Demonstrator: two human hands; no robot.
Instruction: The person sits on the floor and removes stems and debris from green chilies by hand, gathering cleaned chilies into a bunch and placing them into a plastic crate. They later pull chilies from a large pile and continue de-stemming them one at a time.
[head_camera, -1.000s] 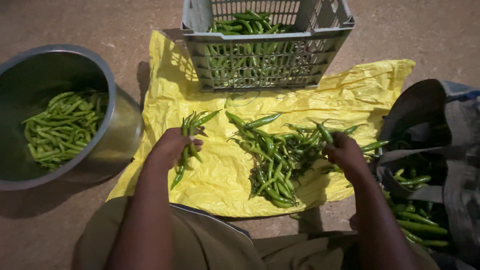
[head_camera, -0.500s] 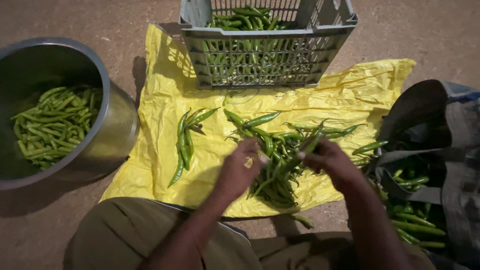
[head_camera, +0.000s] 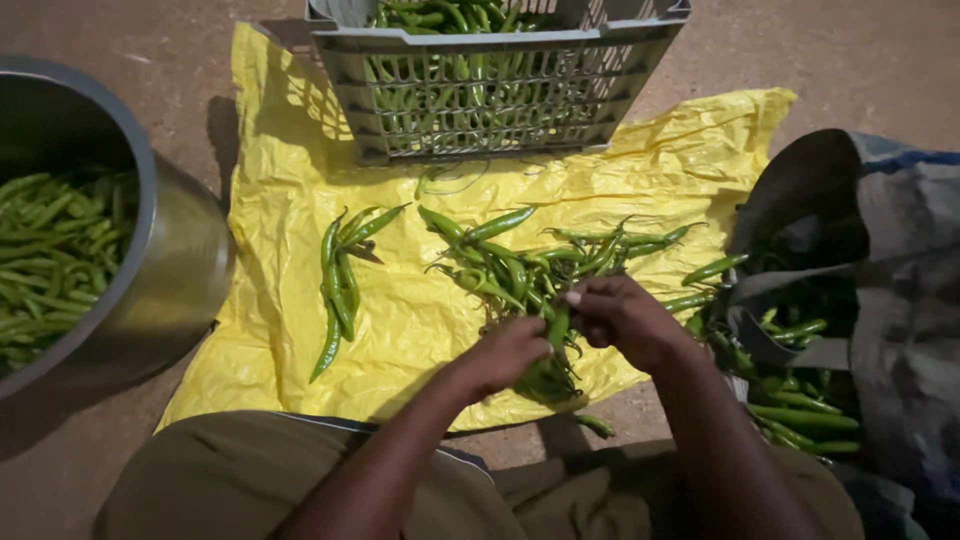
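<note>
Your left hand (head_camera: 505, 352) and right hand (head_camera: 622, 318) meet closed around one green chili (head_camera: 557, 328) over the loose chili pile (head_camera: 520, 270) on the yellow sheet (head_camera: 290, 180). You seem mid-sort; beyond, a small chili group (head_camera: 340, 280) and the grey crate (head_camera: 480, 85).

Dim, warm light from upper right; crate (head_camera: 480, 90) throws shadow left onto yellow sheet (head_camera: 300, 200); edges dark, mild blur.

We see a dirt floor (head_camera: 850, 50) carrying a yellow sheet (head_camera: 280, 200), a steel pot (head_camera: 170, 270) and a dark sack (head_camera: 900, 260).
</note>
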